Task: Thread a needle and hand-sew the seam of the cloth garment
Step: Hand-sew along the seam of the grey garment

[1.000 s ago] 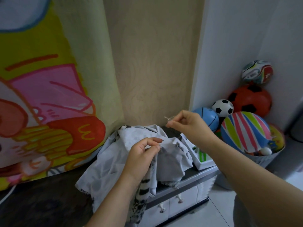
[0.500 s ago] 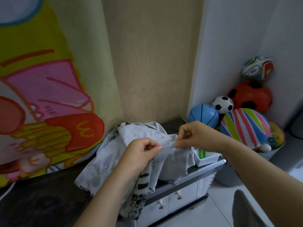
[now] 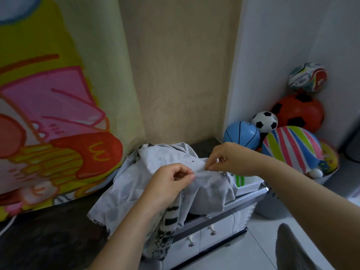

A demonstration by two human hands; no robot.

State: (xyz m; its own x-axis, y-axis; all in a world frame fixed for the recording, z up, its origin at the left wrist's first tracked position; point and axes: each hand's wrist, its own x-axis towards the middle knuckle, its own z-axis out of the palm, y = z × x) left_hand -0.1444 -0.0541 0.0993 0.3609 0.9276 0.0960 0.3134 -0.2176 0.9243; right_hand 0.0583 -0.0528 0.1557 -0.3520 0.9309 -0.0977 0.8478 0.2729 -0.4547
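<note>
Grey garment (image 3: 210, 190) is heaped on the dark cabinet top (image 3: 48, 240), front part draped over the metal front edge (image 3: 245, 199) and hanging past the drawers (image 3: 204, 236). L hand (image 3: 171, 178) pinches a raised fold btwn thumb & forefinger, other fingers curled. R hand (image 3: 228, 158) is just beside it, fingertips nipped on the same fold; prob. the needle is in there too, but it's too small to make out. Hands near, not touching. White box (image 3: 251, 184) sits at the cabinet's right end against the cloth. Balls (image 3: 292, 147) crowd the right corner, wall close behind. Open room: bare top to the left, tiled floor (image 3: 243, 254) lower right.
</note>
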